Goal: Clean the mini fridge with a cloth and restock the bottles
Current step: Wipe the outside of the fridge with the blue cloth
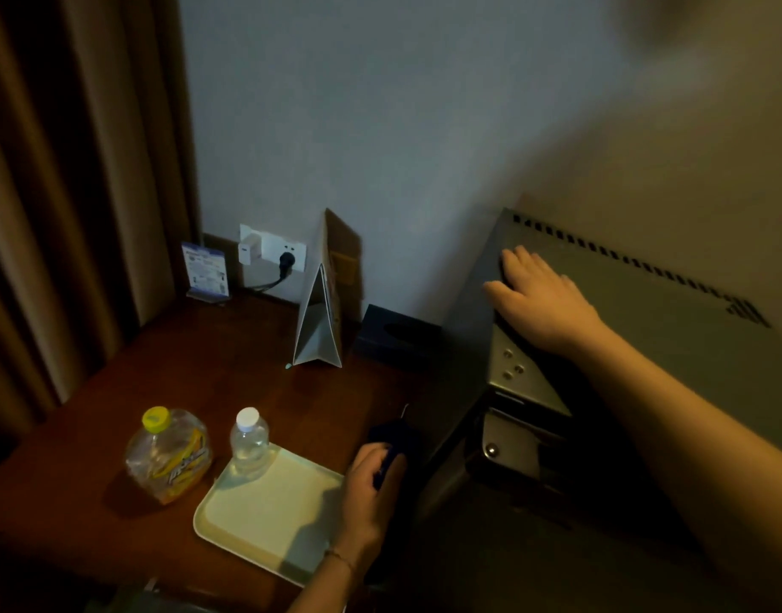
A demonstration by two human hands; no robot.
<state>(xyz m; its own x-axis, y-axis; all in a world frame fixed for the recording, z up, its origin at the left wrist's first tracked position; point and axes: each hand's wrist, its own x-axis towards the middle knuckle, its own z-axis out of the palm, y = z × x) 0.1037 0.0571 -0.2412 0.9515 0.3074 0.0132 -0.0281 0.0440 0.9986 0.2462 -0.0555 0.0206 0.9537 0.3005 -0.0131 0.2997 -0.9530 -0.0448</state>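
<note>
The grey mini fridge point(672, 311) stands at the right on a dark wooden table, its vented top facing me. My right hand point(544, 298) rests flat on the fridge's top near its left edge, fingers straight. My left hand point(369, 493) grips a dark blue cloth point(396, 440) against the fridge's left side, low down near the table. A small clear water bottle point(249, 444) with a white cap stands on the corner of a pale tray point(265, 511). A squat yellow-capped bottle point(168, 453) stands left of the tray.
A folded white paper bag point(318, 298) stands against the wall, with a dark tissue box point(393, 334) beside it. A wall socket with a plug and charger point(270, 254) and a small card stand point(206, 272) sit at the back left. Brown curtains point(71, 170) hang at the left.
</note>
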